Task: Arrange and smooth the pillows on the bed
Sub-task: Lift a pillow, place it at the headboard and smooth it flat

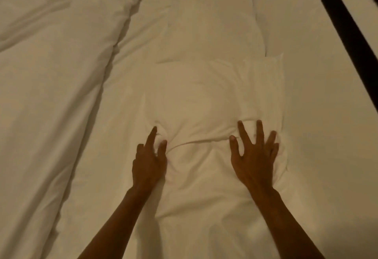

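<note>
head cam here, looking down at a soft white fabric pillow (214,103) lying on the white bed sheet (319,87), with a second plump white pillow (208,19) just beyond it, the two touching end to end. a rumpled white duvet (51,64) is bunched off to the left.

my left hand (149,160) is on the near left part of the closer pillow, index finger out straight and the others curled, pinching a bit of the cover into a pucker. my right hand (254,156) is flat and spread wide, palm down on the near right part, gripping nothing.

i'd say this thing is light and squishy with a loose, slippery cover. there's a long crease running between my hands, so the fabric slides over the filling easily. i'd take it by the corners or side edges to shift it, and use flat palms sweeping outward to flatten it, since pinching just makes more wrinkles.
</note>
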### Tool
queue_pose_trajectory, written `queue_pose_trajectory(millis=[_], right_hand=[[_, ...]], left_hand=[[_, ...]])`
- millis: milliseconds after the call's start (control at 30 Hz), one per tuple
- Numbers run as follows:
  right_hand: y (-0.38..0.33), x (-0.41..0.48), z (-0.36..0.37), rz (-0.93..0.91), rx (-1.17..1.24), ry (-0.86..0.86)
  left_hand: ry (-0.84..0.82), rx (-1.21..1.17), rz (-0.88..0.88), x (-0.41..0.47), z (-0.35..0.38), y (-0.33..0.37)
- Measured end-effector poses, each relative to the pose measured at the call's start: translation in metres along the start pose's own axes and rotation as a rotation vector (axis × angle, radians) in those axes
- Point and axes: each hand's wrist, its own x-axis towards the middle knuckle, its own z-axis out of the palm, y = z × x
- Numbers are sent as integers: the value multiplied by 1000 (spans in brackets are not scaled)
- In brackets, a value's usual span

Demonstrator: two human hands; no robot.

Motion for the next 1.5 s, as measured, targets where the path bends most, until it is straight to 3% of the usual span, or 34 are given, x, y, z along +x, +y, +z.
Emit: queue_pose_trajectory(millis=[167,500,567,667,733,767,833,900,967,1033,1100,1233,1267,1333,1400,1500], right_hand=[[-16,2,-11,28,49,-67],[-39,-18,-9,118,204,-110],[-41,-20,-9,129,217,-143],[-45,-19,-12,116,169,-171],[-49,-5,-18,87,191,-53],[-53,7,-21,49,214,29],[-63,43,-23,-81,238,133],[-76,86,-16,-215,214,137],[-81,121,1,-315,109,105],[-66,140,21,-374,-19,80],[-36,148,31,-364,-62,97],[1,150,26,-210,-86,112],[-4,153,23,-184,-89,125],[-31,160,16,-157,-17,160],[-61,163,16,-281,43,182],[-62,167,32,-502,-29,135]], left_hand=[[180,-45,113,9,-17,17],[271,32,266,6,-60,44],[224,92,255,17,-66,44],[-33,241,104,35,-72,26],[-13,401,1,41,-72,26],[109,403,44,44,-68,37],[303,230,326,52,-56,73],[281,132,575,69,-32,113],[131,203,632,90,-1,132],[-10,344,610,106,27,122],[-20,410,589,114,32,98],[11,411,182,134,-8,58],[48,449,157,138,-18,58],[183,412,348,141,-23,79],[221,286,585,140,-11,114],[4,378,708,133,16,122]])
